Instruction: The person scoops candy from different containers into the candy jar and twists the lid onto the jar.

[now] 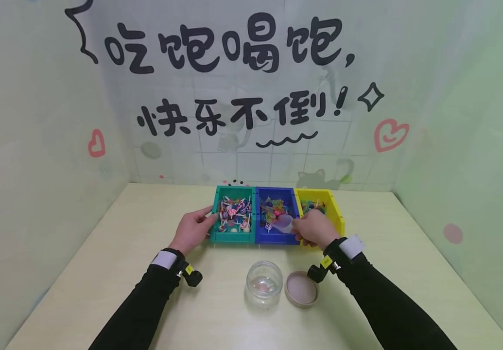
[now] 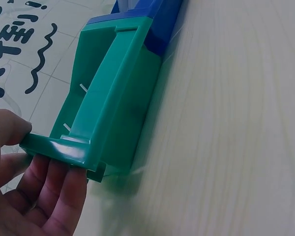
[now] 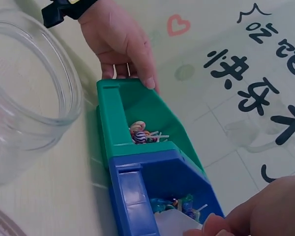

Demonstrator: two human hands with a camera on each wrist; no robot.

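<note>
My left hand [image 1: 192, 229] grips the left wall of a green bin [image 1: 234, 238]; in the left wrist view the thumb [image 2: 12, 127] is over the rim and the fingers are curled beneath it. Small striped lollipops [image 1: 235, 210] lie in that bin. In my right hand [image 1: 317, 227] is a small translucent scoop [image 1: 283, 222], pinched by the fingers and dipped into the blue bin [image 1: 277, 239] beside it. Colourful small candies [image 1: 273, 209] fill that bin's bottom. The right hand overlaps the yellow bin [image 1: 336, 218] in the head view, partly hiding its contents.
An uncovered clear jar [image 1: 264, 284] stands on the pale wooden table [image 1: 216, 311] in front of the bins. Right of it lies a round pinkish lid [image 1: 302, 289]. Behind the bins rises a printed wall [image 1: 251, 165], with side walls left and right.
</note>
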